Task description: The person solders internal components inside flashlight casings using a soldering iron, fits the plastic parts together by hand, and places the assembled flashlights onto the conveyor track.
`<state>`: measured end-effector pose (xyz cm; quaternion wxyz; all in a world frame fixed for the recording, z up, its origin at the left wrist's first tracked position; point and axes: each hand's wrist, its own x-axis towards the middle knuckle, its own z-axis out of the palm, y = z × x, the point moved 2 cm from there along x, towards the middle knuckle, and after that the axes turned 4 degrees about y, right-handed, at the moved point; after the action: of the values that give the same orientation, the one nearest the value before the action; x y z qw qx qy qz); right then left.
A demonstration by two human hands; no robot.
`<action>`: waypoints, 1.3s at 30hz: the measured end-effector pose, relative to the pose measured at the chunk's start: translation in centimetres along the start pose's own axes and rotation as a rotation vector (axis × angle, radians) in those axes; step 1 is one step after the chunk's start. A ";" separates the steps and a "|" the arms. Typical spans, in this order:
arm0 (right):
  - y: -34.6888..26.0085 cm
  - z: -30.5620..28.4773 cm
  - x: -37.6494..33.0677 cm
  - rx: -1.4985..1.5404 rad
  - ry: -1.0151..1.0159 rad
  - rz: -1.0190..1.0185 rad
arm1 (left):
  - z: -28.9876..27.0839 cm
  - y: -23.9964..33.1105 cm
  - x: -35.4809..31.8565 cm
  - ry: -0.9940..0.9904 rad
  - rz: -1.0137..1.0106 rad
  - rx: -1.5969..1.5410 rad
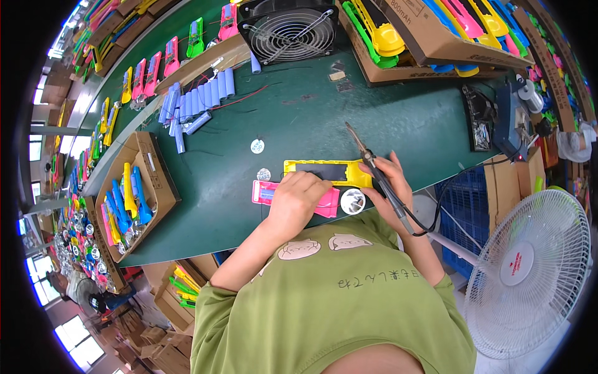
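Note:
My right hand (395,182) grips a soldering iron (387,184) by its dark handle, the metal tip pointing up and left over the table. Its fingers are near the right end of a yellow plastic housing (356,174) with a dark strip inside. My left hand (296,198) is closed, fingers curled at the yellow housing's lower edge; what they hold is hidden. Beneath that hand lies a pink plastic housing (327,204) with a blue cell (267,194) at its left end. A round silvery disc (353,201) sits between my hands, partly over the pink housing.
Blue cylindrical cells (198,100) with wires lie at back left, near a black fan (289,34). Cardboard boxes of coloured housings stand at left (156,163) and back right (430,73). A soldering station (514,115) is at right; a white fan (526,274) stands beyond the table edge.

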<state>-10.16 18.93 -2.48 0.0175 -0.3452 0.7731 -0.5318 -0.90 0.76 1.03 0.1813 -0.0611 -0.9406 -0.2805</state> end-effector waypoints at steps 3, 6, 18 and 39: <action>0.2 0.5 0.8 0.043 0.007 -0.012 | 0.3 0.1 0.1 0.078 -0.041 -0.085; 0.1 1.4 1.6 0.116 -0.012 -0.073 | 0.3 0.0 0.8 0.055 -0.107 0.068; -0.9 -1.3 0.9 0.614 0.277 0.235 | 0.6 -1.7 2.1 -0.168 -0.277 0.176; 1.2 1.0 0.0 0.707 0.211 0.521 | 0.8 -1.5 2.4 -0.212 -0.260 0.246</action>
<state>-10.37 18.36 -3.95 0.1888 -0.0557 0.6028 -0.7732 -3.73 -0.03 0.55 0.0497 0.0542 -0.9815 -0.1767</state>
